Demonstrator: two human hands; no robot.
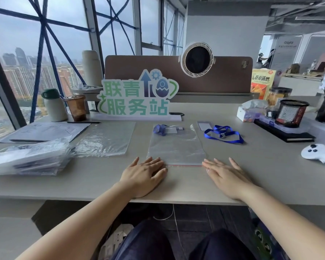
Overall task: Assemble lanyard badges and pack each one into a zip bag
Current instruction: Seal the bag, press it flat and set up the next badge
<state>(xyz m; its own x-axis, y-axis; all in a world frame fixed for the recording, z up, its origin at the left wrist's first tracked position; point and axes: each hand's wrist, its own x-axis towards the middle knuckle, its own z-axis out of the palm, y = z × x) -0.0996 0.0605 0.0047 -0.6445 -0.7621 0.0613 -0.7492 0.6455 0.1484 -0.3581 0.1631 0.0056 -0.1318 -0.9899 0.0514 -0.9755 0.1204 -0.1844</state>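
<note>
Single head-worn wide-angle view, looking forward and down from above my knees; my left hand [144,177] and right hand [227,177] lie close, surface [176,184] beyond them.

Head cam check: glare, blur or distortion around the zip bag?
Head view: soft window daylight, only a mild sheen on the zip bag; left hand and right hand sharp, faint shadows under them; stack of bags at the left edge smeared; wide-angle lens leans the window frames.
</note>
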